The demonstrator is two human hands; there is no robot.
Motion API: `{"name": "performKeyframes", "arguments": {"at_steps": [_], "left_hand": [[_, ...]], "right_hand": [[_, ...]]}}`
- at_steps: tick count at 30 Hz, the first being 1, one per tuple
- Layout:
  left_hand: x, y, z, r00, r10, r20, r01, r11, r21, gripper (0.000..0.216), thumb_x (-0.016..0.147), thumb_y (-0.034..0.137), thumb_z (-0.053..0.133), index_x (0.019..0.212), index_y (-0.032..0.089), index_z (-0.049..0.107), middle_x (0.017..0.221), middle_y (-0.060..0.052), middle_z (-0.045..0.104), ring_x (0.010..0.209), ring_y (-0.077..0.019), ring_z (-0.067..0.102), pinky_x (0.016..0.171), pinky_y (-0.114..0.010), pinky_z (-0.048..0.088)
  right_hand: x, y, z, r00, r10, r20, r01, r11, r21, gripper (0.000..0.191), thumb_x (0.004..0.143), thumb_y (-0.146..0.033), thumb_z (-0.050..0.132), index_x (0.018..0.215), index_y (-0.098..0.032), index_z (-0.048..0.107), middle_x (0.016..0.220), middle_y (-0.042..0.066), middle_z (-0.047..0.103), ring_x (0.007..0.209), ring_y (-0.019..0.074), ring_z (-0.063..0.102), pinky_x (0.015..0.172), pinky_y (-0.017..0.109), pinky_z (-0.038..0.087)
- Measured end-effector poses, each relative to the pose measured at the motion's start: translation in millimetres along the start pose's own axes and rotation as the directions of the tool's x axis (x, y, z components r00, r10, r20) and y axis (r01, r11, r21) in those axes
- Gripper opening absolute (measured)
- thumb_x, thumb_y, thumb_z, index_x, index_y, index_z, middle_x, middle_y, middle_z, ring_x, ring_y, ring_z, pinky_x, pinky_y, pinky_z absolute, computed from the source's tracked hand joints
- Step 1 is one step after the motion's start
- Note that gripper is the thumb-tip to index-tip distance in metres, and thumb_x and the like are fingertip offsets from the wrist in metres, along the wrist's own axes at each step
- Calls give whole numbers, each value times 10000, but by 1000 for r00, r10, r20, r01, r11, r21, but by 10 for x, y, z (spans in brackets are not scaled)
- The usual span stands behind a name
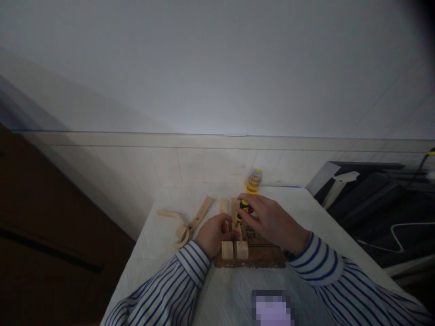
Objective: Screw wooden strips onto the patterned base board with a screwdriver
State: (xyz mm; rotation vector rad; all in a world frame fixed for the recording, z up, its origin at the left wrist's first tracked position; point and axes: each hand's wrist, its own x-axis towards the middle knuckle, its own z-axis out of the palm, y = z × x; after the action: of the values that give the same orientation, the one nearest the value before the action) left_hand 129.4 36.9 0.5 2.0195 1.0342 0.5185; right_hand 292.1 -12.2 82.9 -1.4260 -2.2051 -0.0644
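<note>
My right hand (272, 222) is closed on the handle of a small black-and-yellow screwdriver (243, 208), which points down at a pale wooden piece (237, 231). Close beside it, the curled fingers of my left hand (214, 233) grip that piece, partly hiding it. Beneath lies a brown board (268, 251) with dark printed lettering. Two wooden blocks (227, 250) sit at the board's front left. Flat wooden strips (223, 205) extend beyond my fingers. The screwdriver's tip and what it touches are too small to make out.
Left of my hands lie a wooden strip with holes (200, 216) and a bent wooden part (170, 214). A clear-and-yellow container (253, 182) stands at the white table's (152, 244) back edge, near the wall. Dark panels (370, 203) lean on the right. A pixelated patch covers the bottom.
</note>
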Motion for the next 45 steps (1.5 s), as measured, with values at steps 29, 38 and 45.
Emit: {"name": "performKeyframes", "arguments": {"at_steps": [29,38,45], "left_hand": [[-13,35,-31,1000,-17,0,17,1000,17,356,664,407,668,910,163,584,614,49,454,554,-105,410,512,-214,291],[2,-2,-2,1000,-19,-3,19,1000,5,379,654,424,674,913,164,581,600,56,441,541,-104,403,502,-214,284],[10,-7,-12,1000,-9,5,9,1000,3,359,654,407,677,907,171,583,614,53,447,557,-106,411,514,-215,294]], "right_hand": [[-11,-5,-30,997,-64,50,60,995,77,383,881,-197,378,1261,-165,416,1116,130,601,1005,229,582,798,401,506],[-56,-26,-34,998,-16,53,13,999,53,308,897,-229,380,1183,-163,470,1062,114,629,944,218,609,763,373,513],[-65,-10,15,1000,5,5,-5,999,32,274,887,-260,414,1133,-174,498,1006,105,649,884,219,629,716,364,519]]}}
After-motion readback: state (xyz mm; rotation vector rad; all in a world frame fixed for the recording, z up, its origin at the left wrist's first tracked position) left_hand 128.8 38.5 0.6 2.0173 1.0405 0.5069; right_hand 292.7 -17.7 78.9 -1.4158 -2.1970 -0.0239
